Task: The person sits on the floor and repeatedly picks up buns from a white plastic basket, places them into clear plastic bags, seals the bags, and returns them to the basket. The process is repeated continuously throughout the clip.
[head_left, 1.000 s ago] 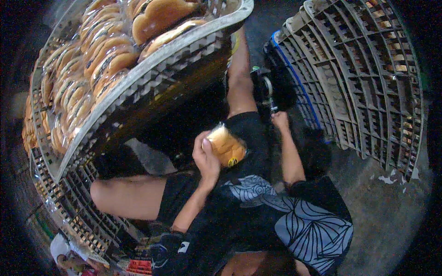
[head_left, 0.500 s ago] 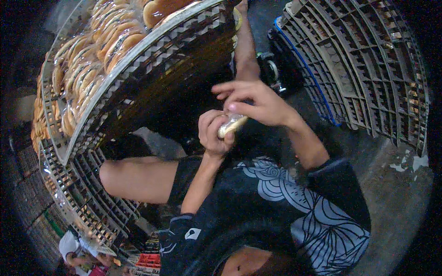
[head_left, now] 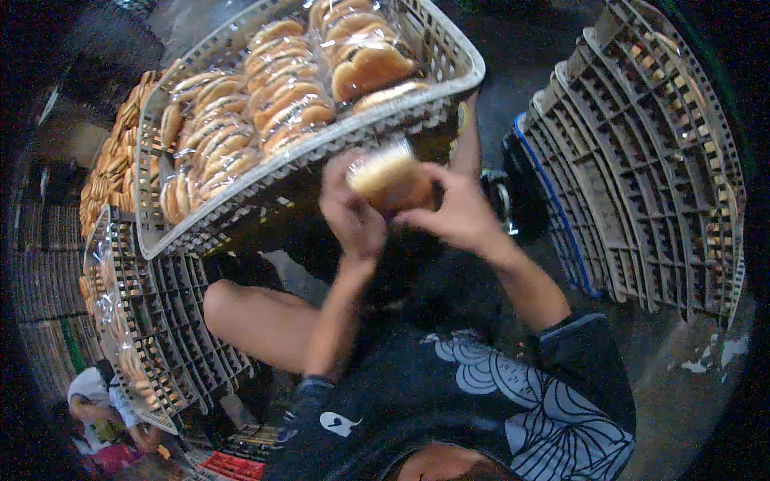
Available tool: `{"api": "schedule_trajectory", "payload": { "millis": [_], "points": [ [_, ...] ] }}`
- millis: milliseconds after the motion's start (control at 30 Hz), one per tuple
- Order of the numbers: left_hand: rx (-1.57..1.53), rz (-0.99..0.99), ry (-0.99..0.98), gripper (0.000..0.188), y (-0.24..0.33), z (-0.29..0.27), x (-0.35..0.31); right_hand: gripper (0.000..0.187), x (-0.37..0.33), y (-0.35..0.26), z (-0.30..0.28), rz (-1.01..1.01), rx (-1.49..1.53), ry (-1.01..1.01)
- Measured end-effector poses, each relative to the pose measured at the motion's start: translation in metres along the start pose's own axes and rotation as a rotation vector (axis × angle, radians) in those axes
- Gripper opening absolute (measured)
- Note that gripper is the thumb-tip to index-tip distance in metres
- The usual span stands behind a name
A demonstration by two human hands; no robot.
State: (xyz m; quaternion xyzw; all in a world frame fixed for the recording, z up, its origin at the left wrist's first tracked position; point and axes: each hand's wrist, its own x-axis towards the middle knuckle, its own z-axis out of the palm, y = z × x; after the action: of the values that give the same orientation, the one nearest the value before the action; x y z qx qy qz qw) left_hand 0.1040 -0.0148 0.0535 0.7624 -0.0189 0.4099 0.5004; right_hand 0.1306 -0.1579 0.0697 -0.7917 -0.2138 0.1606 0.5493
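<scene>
A golden bread bun (head_left: 395, 178), blurred by motion and with a shiny clear wrapper at its top, is held up in front of me between both hands. My left hand (head_left: 351, 215) is closed around its left side, though blur softens the fingers. From the right, my right hand (head_left: 464, 210) pinches the bun's edge between thumb and fingers. Just beyond my hands stands a pale plastic crate (head_left: 321, 144) with rows of buns in clear wrapping (head_left: 290, 88). One uppermost bun (head_left: 373, 70) lies near the crate's right end.
Stacked grey crates (head_left: 642, 176) with a blue edge rise on my right. More crates (head_left: 172, 321) stand on my left, with loose buns (head_left: 112, 176) behind the bun crate. A person (head_left: 100, 409) bends at the lower left. Concrete floor (head_left: 674, 393) shows at the right.
The bun has been raised and turned, showing its broad side. My right hand has come down from above it to grip its right edge. The view has shifted, bringing more of the crate into sight.
</scene>
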Motion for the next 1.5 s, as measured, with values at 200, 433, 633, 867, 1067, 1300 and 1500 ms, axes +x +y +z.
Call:
{"api": "schedule_trajectory", "payload": {
  "millis": [200,433,633,867,1067,1300,1500],
  "points": [
    [0.046,0.27,-0.242,0.057,-0.028,0.029,0.168,0.026,0.08,-0.086,-0.1,-0.523,-0.07,0.646],
    [0.445,-0.118,-1.144,0.053,-0.046,0.047,0.157,0.028,0.258,-0.017,-0.074,-0.383,-1.113,-0.101],
    [0.224,-0.303,-1.049,0.062,-0.039,0.025,0.158,0.036,0.228,-0.05,-0.081,-0.375,-1.391,0.11],
    [-0.789,-0.709,-0.336,0.077,0.028,-0.025,0.079,0.046,0.045,-0.083,-0.053,-0.569,-0.261,0.243],
    [-0.672,-0.853,-0.373,0.074,0.024,-0.088,-0.061,0.019,-0.056,0.005,0.048,-0.145,-0.054,0.211],
    [-0.934,-1.122,-0.329,0.085,0.021,-0.09,-0.111,0.015,-0.072,0.031,0.024,0.07,0.453,0.189],
    [-0.904,-0.986,-0.697,0.072,0.021,-0.084,-0.048,0.022,-0.061,0.02,0.038,0.105,1.271,-0.206]
  ]
}}
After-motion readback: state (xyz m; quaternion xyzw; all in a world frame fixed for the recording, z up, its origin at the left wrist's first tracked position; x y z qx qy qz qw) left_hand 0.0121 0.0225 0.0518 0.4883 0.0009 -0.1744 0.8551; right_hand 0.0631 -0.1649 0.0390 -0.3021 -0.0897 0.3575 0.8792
